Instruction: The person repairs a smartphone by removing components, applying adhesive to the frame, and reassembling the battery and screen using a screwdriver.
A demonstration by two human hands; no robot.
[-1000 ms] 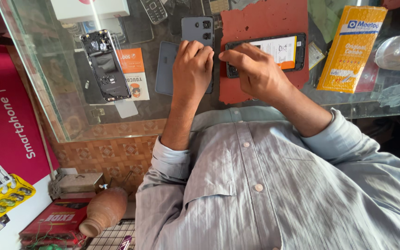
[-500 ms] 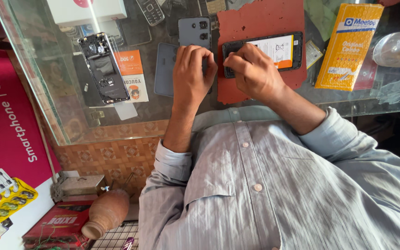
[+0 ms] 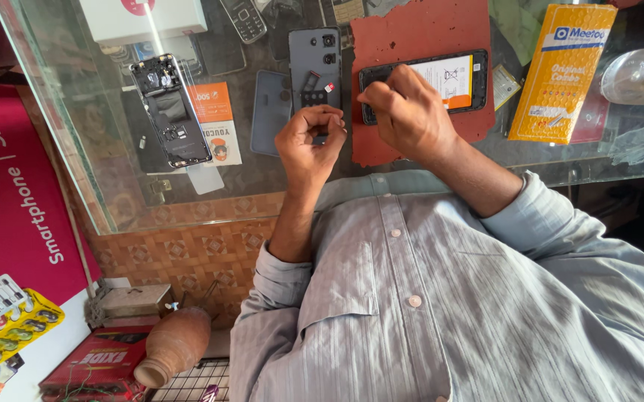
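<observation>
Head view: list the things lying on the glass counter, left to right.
Opened phone → grey back cover → red mat with the open phone on it → yellow packet → clear bottle.

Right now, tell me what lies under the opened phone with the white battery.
The opened phone lies on a red mat, which rests on the glass counter. The right hand covers the phone's near end, so that part cannot be seen.
</observation>
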